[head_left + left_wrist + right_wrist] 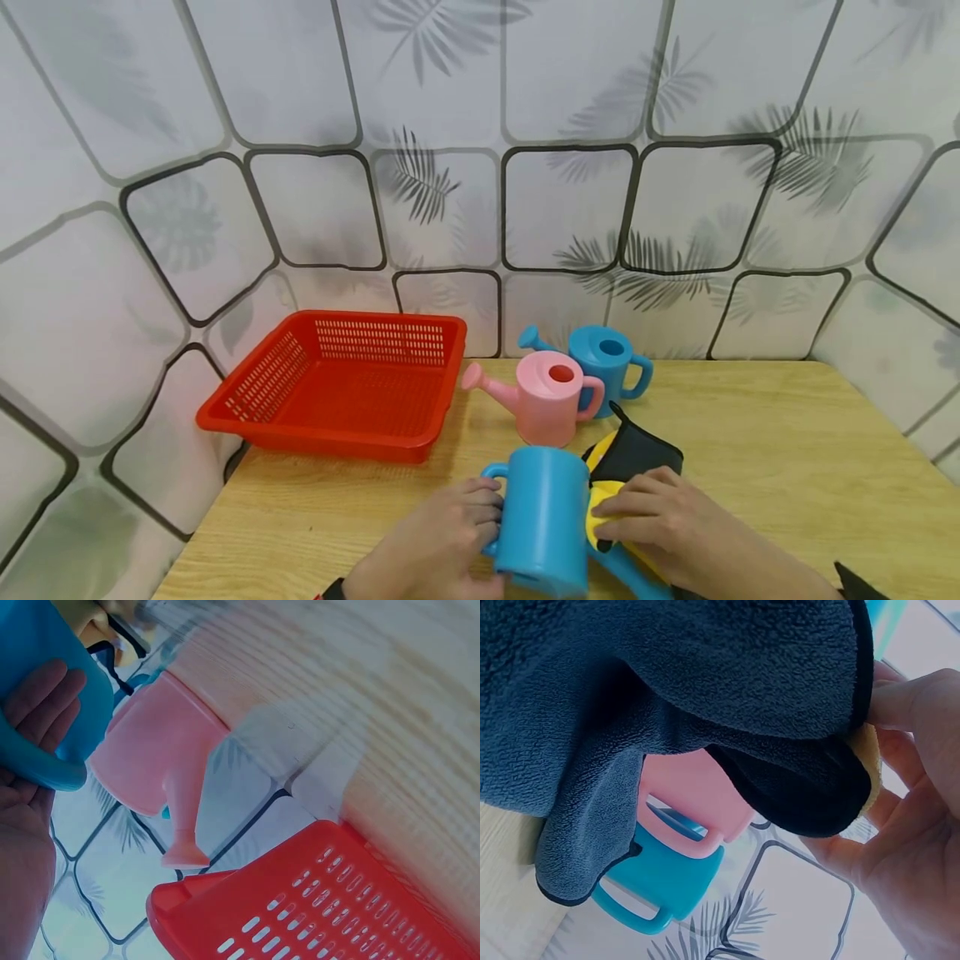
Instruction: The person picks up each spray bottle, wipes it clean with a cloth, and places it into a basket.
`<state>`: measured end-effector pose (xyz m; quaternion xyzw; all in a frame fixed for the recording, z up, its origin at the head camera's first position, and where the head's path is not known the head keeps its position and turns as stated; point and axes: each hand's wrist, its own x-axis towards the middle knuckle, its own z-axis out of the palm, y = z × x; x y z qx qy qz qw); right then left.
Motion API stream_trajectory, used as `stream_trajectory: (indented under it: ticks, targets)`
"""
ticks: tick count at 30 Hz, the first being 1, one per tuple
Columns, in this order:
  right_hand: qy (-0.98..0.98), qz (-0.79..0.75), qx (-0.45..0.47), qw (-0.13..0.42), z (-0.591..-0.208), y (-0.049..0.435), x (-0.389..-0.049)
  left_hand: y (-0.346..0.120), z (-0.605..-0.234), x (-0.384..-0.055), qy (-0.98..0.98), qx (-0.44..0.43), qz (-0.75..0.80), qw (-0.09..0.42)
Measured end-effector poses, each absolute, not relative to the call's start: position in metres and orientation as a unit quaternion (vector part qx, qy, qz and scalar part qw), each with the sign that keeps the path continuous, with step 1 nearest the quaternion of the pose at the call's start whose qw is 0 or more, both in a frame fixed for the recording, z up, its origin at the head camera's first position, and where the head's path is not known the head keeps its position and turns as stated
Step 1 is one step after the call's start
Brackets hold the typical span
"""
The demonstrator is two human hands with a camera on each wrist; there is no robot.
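Observation:
My left hand [453,537] grips the handle of a blue watering can [543,512], tipped over at the table's front. In the left wrist view its fingers [46,705] pass through the handle and lie along the can's side. The spout [630,571] points toward the lower right. A cloth [641,450], dark grey on one face and yellow on the other, is bunched in my right hand [660,517] against the can's spout side. The right wrist view shows the thumb and fingers pinching its black-edged fold, with the grey cloth [735,682] draping away.
Behind the held can stand a pink watering can [543,408] and another blue watering can [600,354], close together. To their left sits a red perforated plastic basket [360,446]. All are on a wooden table [780,450], backed by a patterned wall covering [442,208].

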<state>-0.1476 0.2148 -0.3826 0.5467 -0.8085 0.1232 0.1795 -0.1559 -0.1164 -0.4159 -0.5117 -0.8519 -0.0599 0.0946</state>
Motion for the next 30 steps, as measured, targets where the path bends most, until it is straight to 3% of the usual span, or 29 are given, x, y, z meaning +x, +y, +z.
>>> stream_trajectory:
  ticks: [6, 13, 15, 20, 22, 30]
  targets:
    - [-0.808, 0.138, 0.542, 0.183, -0.387, 0.218, -0.149, -0.115, -0.416, -0.154, -0.853, -0.513, -0.053, 0.081]
    - [-0.827, 0.152, 0.508, 0.187, -0.397, 0.237, -0.160, -0.119, -0.416, -0.155, -0.844, -0.521, -0.054, 0.120]
    - [-0.850, 0.147, 0.483, 0.146, -0.399, 0.246, -0.164, -0.123, -0.414, -0.156, -0.834, -0.524, -0.071, 0.159]
    - [-0.915, 0.153, 0.369, -0.056, -0.409, 0.267, -0.171, -0.135, -0.405, -0.163, -0.793, -0.523, -0.161, 0.269]
    - [-0.921, 0.162, 0.337, -0.108, -0.412, 0.273, -0.171, -0.144, -0.400, -0.166, -0.782, -0.510, -0.194, 0.300]
    - [-0.916, 0.185, 0.332, -0.131, -0.420, 0.279, -0.171, -0.204, -0.389, -0.183, -0.791, -0.378, -0.285, 0.387]
